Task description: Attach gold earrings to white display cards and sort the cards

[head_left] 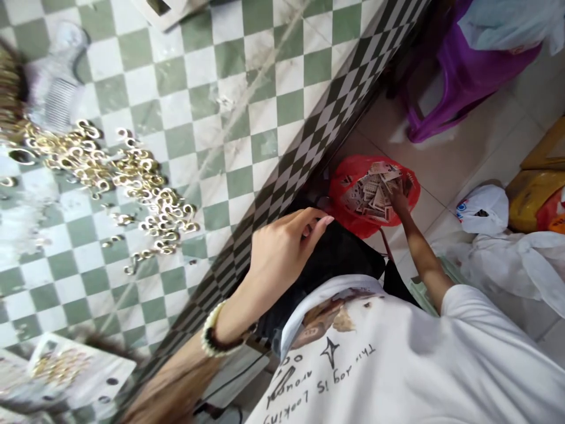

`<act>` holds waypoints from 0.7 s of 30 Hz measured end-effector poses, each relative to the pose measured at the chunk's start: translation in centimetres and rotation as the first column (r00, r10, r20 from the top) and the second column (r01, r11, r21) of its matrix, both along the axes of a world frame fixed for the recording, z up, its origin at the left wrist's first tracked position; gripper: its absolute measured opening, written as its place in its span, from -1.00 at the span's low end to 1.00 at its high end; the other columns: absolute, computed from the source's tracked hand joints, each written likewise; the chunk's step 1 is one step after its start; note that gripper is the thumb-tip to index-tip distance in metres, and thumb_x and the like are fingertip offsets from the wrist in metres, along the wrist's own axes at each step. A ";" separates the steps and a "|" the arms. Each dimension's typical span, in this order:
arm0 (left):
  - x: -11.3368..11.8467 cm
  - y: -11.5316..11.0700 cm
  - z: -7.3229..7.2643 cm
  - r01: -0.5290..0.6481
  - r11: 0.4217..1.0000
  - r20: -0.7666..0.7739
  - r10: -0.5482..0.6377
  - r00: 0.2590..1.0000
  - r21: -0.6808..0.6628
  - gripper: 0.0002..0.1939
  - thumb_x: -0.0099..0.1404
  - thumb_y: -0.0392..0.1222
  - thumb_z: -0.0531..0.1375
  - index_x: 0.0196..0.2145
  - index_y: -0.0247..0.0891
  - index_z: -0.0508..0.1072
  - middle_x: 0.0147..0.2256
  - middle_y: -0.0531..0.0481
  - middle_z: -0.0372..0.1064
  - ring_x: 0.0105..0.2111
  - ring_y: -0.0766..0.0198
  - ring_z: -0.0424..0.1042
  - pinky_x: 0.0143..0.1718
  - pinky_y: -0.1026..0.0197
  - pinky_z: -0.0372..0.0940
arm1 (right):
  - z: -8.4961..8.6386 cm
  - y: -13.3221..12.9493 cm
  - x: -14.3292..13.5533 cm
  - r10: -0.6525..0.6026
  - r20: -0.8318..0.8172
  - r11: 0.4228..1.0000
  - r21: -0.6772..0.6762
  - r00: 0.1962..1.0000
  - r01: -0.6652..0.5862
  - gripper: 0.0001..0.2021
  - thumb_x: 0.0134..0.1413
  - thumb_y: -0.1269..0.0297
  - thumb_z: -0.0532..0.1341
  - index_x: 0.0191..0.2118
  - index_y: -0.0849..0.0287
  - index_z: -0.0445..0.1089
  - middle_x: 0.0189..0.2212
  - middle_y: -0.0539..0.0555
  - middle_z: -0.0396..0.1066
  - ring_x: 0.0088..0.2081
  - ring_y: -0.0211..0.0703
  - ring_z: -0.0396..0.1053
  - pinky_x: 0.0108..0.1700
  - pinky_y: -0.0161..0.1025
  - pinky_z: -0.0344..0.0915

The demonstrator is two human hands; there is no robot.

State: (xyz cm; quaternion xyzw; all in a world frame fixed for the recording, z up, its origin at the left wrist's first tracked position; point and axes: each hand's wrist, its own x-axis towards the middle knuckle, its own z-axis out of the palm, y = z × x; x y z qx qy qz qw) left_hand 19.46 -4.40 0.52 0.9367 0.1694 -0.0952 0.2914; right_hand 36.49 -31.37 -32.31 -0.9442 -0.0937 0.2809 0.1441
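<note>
My left hand (282, 250), with a pearl bracelet (212, 330) at the wrist, hangs over my lap beside the table edge. Its fingers are curled in near the thumb, and nothing shows between them. My right hand (398, 199) reaches down into a red plastic bag (348, 221) on the floor side. Many small printed cards (373, 191) fill the bag. The fingertips of that hand are among the cards, too small and dark to show any grip.
On the checkered table (265, 112) lie a pile of gold clasps (145, 176), a clear comb-like piece (59, 88) and white cards with small gold parts (83, 371). A purple stool (477, 70), white plastic bags (483, 209) and a yellow bag (532, 197) stand on the floor.
</note>
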 end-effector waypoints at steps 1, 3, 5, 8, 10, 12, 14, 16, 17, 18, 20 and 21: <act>0.1 0.2 -0.6 -0.010 1.000 -0.038 0.010 0.999 -0.017 -0.70 0.54 -0.01 0.09 -0.17 -0.19 0.56 -0.37 0.07 0.56 -0.48 0.33 0.47 -0.47 0.32 0.12 | -0.1 -0.4 0.1 -0.045 0.014 0.999 0.007 0.999 0.045 -0.60 0.39 0.08 0.21 0.15 0.25 0.40 0.14 0.21 0.40 0.10 -0.05 0.43 0.20 0.06 0.37; 0.3 0.4 -1.4 -0.024 0.999 -0.078 0.022 0.997 -0.022 -0.70 0.52 -0.02 0.10 -0.17 -0.20 0.57 -0.40 0.04 0.53 -0.47 0.29 0.46 -0.46 0.31 0.10 | 0.2 -1.5 0.4 -0.141 0.054 0.990 0.031 0.989 0.140 -0.60 0.41 0.08 0.18 0.15 0.28 0.39 0.04 0.19 0.44 0.00 -0.11 0.47 0.13 0.00 0.41; 0.6 0.5 -2.1 -0.022 0.999 -0.066 0.020 0.998 -0.034 -0.67 0.52 -0.01 0.08 -0.15 -0.24 0.57 -0.39 -0.01 0.53 -0.43 0.26 0.47 -0.42 0.31 0.13 | 1.0 -2.5 0.6 -0.224 0.108 0.974 0.067 0.969 0.218 -0.61 0.44 0.09 0.14 0.14 0.31 0.39 -0.05 0.18 0.48 -0.07 -0.13 0.49 0.10 -0.02 0.42; 1.3 0.4 -3.6 -0.007 0.988 -0.012 0.005 1.000 -0.156 -0.63 0.53 0.00 0.05 -0.13 -0.29 0.56 -0.27 -0.09 0.56 -0.38 0.24 0.49 -0.34 0.30 0.23 | 3.3 -3.7 0.3 -0.340 0.198 0.937 0.150 0.919 0.315 -0.62 0.46 0.12 0.08 0.13 0.31 0.39 -0.09 0.20 0.51 -0.11 -0.11 0.51 0.07 -0.03 0.41; 2.2 0.2 -5.2 -0.005 0.966 0.015 0.009 1.000 -0.259 -0.63 0.53 -0.02 0.05 -0.11 -0.32 0.55 -0.17 -0.14 0.57 -0.31 0.22 0.52 -0.27 0.29 0.29 | 5.2 -4.1 -0.2 -0.406 0.247 0.907 0.229 0.880 0.354 -0.61 0.47 0.12 0.04 0.12 0.31 0.40 -0.07 0.23 0.53 -0.09 -0.09 0.52 0.06 -0.04 0.41; 3.2 -0.5 -7.2 0.006 0.944 0.022 0.001 1.000 -0.329 -0.67 0.52 -0.07 0.06 -0.09 -0.32 0.54 -0.11 -0.16 0.57 -0.22 0.18 0.54 -0.19 0.26 0.35 | 7.1 -4.0 -0.8 -0.461 0.274 0.871 0.323 0.844 0.370 -0.58 0.45 0.09 0.00 0.04 0.31 0.44 -0.10 0.25 0.54 -0.09 -0.05 0.53 0.05 -0.06 0.41; 4.0 -1.7 -8.9 0.045 0.930 0.025 -0.038 0.999 -0.366 -0.74 0.51 -0.16 0.08 -0.05 -0.31 0.52 -0.07 -0.16 0.56 -0.13 0.16 0.56 -0.11 0.23 0.39 | 8.9 -3.4 -1.4 -0.519 0.284 0.820 0.430 0.806 0.377 -0.54 0.40 0.01 0.00 -0.07 0.30 0.47 -0.16 0.27 0.56 -0.12 -0.01 0.54 0.01 -0.07 0.45; 4.3 -3.2 -9.7 0.110 0.914 0.044 -0.100 0.994 -0.390 -0.76 0.50 -0.22 0.11 0.02 -0.29 0.49 -0.03 -0.14 0.55 -0.07 0.17 0.56 -0.03 0.22 0.41 | 11.3 -2.3 -1.4 -0.585 0.274 0.745 0.554 0.763 0.372 -0.52 0.37 -0.07 -0.01 -0.11 0.28 0.44 -0.18 0.26 0.55 -0.15 -0.01 0.56 -0.06 -0.06 0.51; 4.2 -3.9 -9.8 0.146 0.906 0.060 -0.133 0.989 -0.398 -0.76 0.50 -0.23 0.12 0.05 -0.27 0.47 -0.02 -0.14 0.54 -0.04 0.18 0.55 0.00 0.22 0.42 | 12.7 -1.6 -1.2 -0.612 0.259 0.700 0.616 0.747 0.361 -0.52 0.36 -0.08 -0.02 -0.10 0.26 0.41 -0.16 0.25 0.55 -0.17 -0.01 0.58 -0.10 -0.06 0.54; 3.9 -4.5 -9.6 0.181 0.899 0.076 -0.164 0.984 -0.399 -0.75 0.50 -0.24 0.13 0.07 -0.26 0.46 -0.02 -0.13 0.53 -0.04 0.19 0.56 0.00 0.23 0.43 | 14.5 -0.7 -0.7 -0.633 0.238 0.655 0.672 0.737 0.345 -0.54 0.37 -0.08 -0.02 -0.09 0.24 0.38 -0.14 0.22 0.54 -0.17 -0.03 0.59 -0.12 -0.06 0.56; 2.9 -5.3 -8.7 0.229 0.896 0.106 -0.204 0.973 -0.379 -0.75 0.51 -0.23 0.12 0.08 -0.25 0.44 -0.04 -0.11 0.53 -0.06 0.19 0.57 -0.05 0.24 0.46 | 19.0 1.4 1.0 -0.658 0.210 0.538 0.803 0.723 0.257 -0.63 0.38 -0.04 0.02 -0.08 0.16 0.34 -0.11 0.14 0.53 -0.19 -0.08 0.61 -0.15 -0.07 0.60; 2.3 -5.4 -8.1 0.239 0.901 0.118 -0.210 0.971 -0.361 -0.75 0.52 -0.21 0.10 0.09 -0.25 0.43 -0.04 -0.11 0.52 -0.07 0.19 0.57 -0.07 0.24 0.48 | 21.7 2.7 2.1 -0.665 0.216 0.468 0.866 0.715 0.173 -0.69 0.38 -0.01 0.07 -0.08 0.12 0.34 -0.12 0.08 0.53 -0.18 -0.10 0.61 -0.14 -0.09 0.61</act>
